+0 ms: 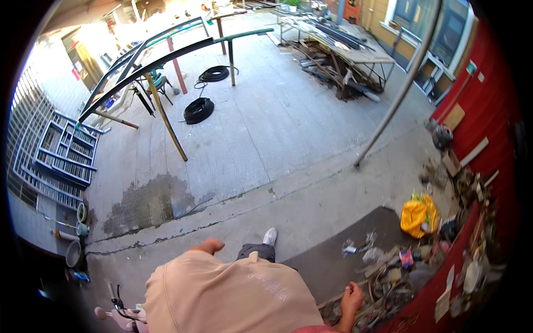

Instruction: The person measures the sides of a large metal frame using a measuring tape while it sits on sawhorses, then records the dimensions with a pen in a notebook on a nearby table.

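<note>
My left hand (210,246) hangs in front of my beige shirt, partly hidden behind it. Its fingers are too blurred and covered to make out. At my right side, my right hand (352,298) is lowered with its fingers curled in and nothing visible in them. Nearest to it is a heap of scrap (391,288) made up of tangled parts and wrappers, and I see no contact between them. One foot in a white shoe (270,237) is forward on the concrete, beside a dark flat sheet (333,250).
A yellow bag (419,215) lies by the scrap along a red wall (491,111). A slanted metal pole (397,100) stands ahead. Farther off are a metal frame on legs (166,58), black coils (199,111) and a loaded table (355,53). A pink two-wheeler (125,319) is at lower left.
</note>
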Motion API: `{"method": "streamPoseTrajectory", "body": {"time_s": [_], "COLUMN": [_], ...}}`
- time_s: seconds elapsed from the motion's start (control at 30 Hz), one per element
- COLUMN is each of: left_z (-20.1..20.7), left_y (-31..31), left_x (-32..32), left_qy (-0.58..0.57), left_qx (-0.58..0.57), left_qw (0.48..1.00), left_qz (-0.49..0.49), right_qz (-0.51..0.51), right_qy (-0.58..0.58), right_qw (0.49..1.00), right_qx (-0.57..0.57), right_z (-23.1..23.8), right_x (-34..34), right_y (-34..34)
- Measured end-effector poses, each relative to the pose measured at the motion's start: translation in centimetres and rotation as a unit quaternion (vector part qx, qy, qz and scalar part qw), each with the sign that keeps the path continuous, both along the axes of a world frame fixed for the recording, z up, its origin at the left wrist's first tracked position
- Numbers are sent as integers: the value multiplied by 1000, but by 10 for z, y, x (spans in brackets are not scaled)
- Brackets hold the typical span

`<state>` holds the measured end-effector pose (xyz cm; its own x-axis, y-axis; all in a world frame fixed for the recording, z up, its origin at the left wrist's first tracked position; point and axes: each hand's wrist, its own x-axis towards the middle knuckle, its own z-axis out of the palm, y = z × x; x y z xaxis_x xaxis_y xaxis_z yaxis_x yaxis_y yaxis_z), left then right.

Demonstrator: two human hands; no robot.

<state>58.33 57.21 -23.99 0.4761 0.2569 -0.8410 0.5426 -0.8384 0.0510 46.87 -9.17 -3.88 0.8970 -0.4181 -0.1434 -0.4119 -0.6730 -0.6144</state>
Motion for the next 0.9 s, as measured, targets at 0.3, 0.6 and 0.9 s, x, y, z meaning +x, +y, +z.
{"method": "streamPoseTrajectory", "body": {"time_s": [0.3, 0.6, 0.9], "left_z": [31, 118, 94], "left_y": [-21, -89, -217], "left_x": [179, 349, 421], "left_qy": [-126, -229, -202], "left_qx": [-126, -267, -349], "left_qw": [981, 876, 810], "left_qz": [-70, 329, 426], "right_qz": [301, 403, 505], "right_qy": [71, 208, 151], "right_qw": [950, 891, 849], "right_qx": [32, 10, 26], "right_z": [-10, -43, -57], "right_x": [274, 419, 643], "right_y": [98, 74, 81]}}
